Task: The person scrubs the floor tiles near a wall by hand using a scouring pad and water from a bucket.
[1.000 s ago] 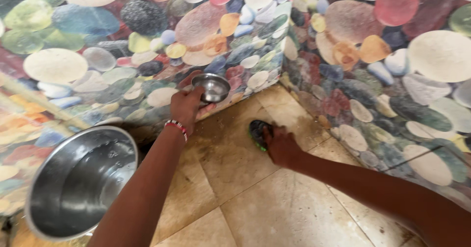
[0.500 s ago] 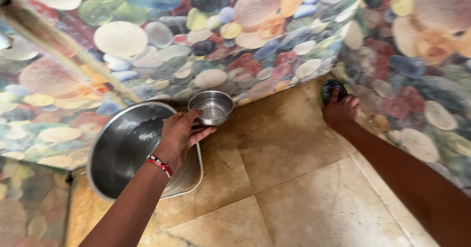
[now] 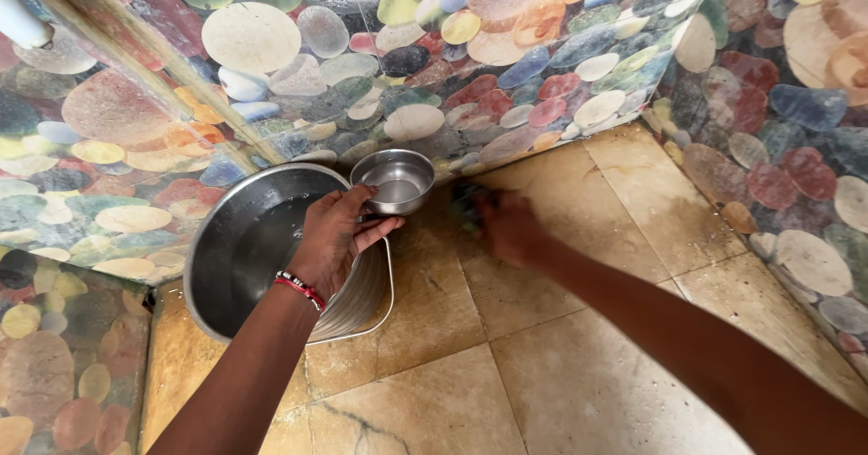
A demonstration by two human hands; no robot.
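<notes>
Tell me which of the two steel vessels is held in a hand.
The small round steel bowl, held by the left hand beside the pebble-patterned wall. The large steel bucket sits on the floor beneath that hand.

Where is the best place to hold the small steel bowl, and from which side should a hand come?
Probably the rim of the small steel bowl, on the side nearest the camera. The wall blocks the far side and the big steel bucket sits to its left. The left hand already pinches that near rim, keeping the bowl level and its mouth up.
</notes>
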